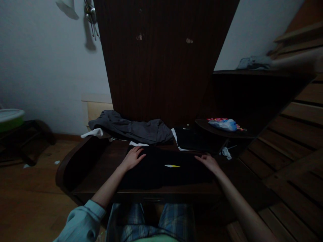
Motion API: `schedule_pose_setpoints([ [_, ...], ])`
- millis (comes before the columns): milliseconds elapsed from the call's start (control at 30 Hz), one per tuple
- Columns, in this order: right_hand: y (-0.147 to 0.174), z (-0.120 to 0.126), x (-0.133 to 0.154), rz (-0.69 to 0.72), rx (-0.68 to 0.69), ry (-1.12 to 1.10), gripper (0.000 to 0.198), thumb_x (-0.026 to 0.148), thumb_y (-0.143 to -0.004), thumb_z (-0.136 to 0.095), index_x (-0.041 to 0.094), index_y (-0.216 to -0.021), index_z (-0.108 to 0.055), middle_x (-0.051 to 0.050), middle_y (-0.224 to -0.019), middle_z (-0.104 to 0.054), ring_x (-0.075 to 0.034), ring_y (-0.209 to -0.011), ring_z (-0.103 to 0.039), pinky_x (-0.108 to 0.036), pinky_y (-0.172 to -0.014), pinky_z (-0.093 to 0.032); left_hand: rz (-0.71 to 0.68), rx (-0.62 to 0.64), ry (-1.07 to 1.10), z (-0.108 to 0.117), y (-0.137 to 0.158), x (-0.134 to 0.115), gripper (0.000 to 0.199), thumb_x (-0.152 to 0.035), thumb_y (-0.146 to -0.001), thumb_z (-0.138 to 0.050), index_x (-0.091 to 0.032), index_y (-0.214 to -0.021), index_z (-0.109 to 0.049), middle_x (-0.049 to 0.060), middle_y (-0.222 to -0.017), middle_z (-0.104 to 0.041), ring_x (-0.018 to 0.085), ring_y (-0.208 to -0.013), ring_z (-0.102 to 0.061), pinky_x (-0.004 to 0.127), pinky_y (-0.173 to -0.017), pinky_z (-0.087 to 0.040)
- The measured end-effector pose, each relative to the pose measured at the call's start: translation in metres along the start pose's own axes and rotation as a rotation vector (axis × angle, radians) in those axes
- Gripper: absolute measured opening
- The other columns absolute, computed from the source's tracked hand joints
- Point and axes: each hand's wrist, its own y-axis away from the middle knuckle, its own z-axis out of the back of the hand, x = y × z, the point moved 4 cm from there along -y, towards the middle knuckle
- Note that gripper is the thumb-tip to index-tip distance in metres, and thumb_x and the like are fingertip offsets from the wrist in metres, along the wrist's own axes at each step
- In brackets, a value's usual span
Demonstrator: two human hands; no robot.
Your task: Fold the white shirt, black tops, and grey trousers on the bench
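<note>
A black folded garment (148, 171) is spread wide along the front of a dark wooden bench top, with a small white and yellow patch (172, 165) showing near its middle. My left hand (133, 158) rests on its upper left part, fingers apart and stretched out. Towards the upper right end, my right hand (209, 162) touches the cloth with extended fingertips; its other fingers are partly bent. Behind the garment lie a crumpled dark grey garment (133, 127) and, to the right, a neatly folded black garment (191, 138) with a white edge.
A tall dark wooden panel (161, 67) rises behind the bench (98, 168). At right, a rounded shelf (202, 125) carries a plastic bag (224, 124); wooden slats (297, 134) stand beyond. A white cloth (94, 133) hangs near the bench's left arm. A green tub (11, 120) stands far left.
</note>
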Motion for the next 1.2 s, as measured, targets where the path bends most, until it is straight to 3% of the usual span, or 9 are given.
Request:
schedule_pose_setpoints([
  [167,-0.005,-0.013,0.012,0.052,-0.125,-0.146,0.029,0.035,-0.066,-0.050,0.022,-0.048,-0.032,0.006,-0.042,-0.037,-0.012,-0.044,-0.041,-0.022,-0.045,-0.028,-0.003,0.006,-0.003,-0.003,0.000,0.002,0.047,-0.046,-0.085,-0.035,-0.014,-0.112,-0.054,0.012,-0.124,-0.048,0.024,-0.115,-0.043,0.039,-0.099,-0.033],
  [333,-0.003,-0.011,0.010,0.039,-0.292,-0.089,0.017,0.031,-0.070,-0.048,0.021,-0.060,-0.039,0.002,-0.056,-0.047,-0.014,-0.054,-0.047,-0.023,-0.051,-0.031,-0.006,-0.004,0.016,-0.003,0.000,0.003,0.046,-0.046,-0.084,-0.036,-0.015,-0.112,-0.054,0.011,-0.123,-0.050,0.025,-0.115,-0.043,0.040,-0.098,-0.034],
  [633,0.005,-0.009,-0.002,0.008,-0.142,0.106,0.013,0.033,-0.072,-0.054,0.020,-0.075,-0.052,0.000,-0.067,-0.059,-0.015,-0.062,-0.056,-0.022,-0.051,-0.033,-0.004,-0.003,0.027,-0.004,0.000,0.004,0.045,-0.044,-0.084,-0.038,-0.013,-0.112,-0.054,0.013,-0.123,-0.049,0.025,-0.114,-0.043,0.041,-0.098,-0.033],
  [767,0.012,0.005,-0.018,-0.064,-0.120,0.079,0.024,0.041,-0.071,-0.053,0.019,-0.078,-0.058,-0.004,-0.073,-0.064,-0.018,-0.069,-0.060,-0.024,-0.055,-0.038,-0.019,-0.007,0.023,-0.003,0.000,0.004,0.044,-0.043,-0.084,-0.037,-0.014,-0.112,-0.055,0.013,-0.122,-0.050,0.025,-0.113,-0.044,0.040,-0.097,-0.034],
  [900,0.020,0.009,-0.027,-0.098,0.047,0.074,0.040,0.054,-0.073,-0.044,0.019,-0.071,-0.062,-0.007,-0.077,-0.066,-0.022,-0.075,-0.062,-0.027,-0.063,-0.042,-0.013,-0.009,0.017,-0.003,0.000,0.003,0.044,-0.043,-0.083,-0.038,-0.013,-0.112,-0.055,0.013,-0.122,-0.050,0.025,-0.114,-0.044,0.040,-0.097,-0.034],
  [1067,0.027,0.006,-0.012,-0.112,0.132,0.087,0.060,0.066,-0.074,-0.029,0.017,-0.072,-0.064,-0.012,-0.083,-0.066,-0.025,-0.084,-0.061,-0.031,-0.070,-0.042,-0.017,-0.018,0.019,-0.004,0.000,0.004,0.044,-0.043,-0.083,-0.039,-0.014,-0.111,-0.055,0.013,-0.122,-0.050,0.025,-0.113,-0.045,0.041,-0.097,-0.035],
  [1200,0.027,-0.001,0.011,-0.074,0.154,0.116,0.055,0.065,-0.074,-0.034,0.018,-0.067,-0.061,-0.011,-0.081,-0.066,-0.024,-0.082,-0.061,-0.030,-0.071,-0.042,-0.024,-0.032,0.035,-0.005,0.000,0.006,0.042,-0.043,-0.082,-0.040,-0.016,-0.110,-0.055,0.011,-0.121,-0.051,0.025,-0.113,-0.045,0.041,-0.097,-0.035],
])
